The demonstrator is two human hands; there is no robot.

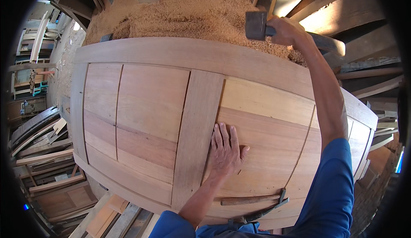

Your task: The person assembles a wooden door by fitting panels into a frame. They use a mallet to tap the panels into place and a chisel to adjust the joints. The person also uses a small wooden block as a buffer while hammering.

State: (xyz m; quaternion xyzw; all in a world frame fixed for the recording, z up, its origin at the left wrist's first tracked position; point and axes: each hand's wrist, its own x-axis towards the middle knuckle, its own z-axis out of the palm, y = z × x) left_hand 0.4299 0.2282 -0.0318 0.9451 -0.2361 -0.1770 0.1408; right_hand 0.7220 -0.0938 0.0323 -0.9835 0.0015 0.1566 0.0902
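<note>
A large panelled wooden door (201,105) lies flat before me, its frame pieces set around paler and redder panels. My left hand (227,152) rests flat on a panel just right of the wide middle upright (199,131), fingers stretched toward the far side. Beyond the door's far edge, my right hand (287,31) is closed round the handle of a hammer with a blocky dark head (256,25). The head is raised off the wood and points left. Near my body lies a wooden-handled tool (248,200) with a dark metal end, beside a dark metal bar (265,211).
Sawdust (180,15) is heaped behind the door. Planks (338,7) lean at the far right. Stacked boards (47,144) fill the left side, and more timber pieces (107,216) lie below the door's near left edge.
</note>
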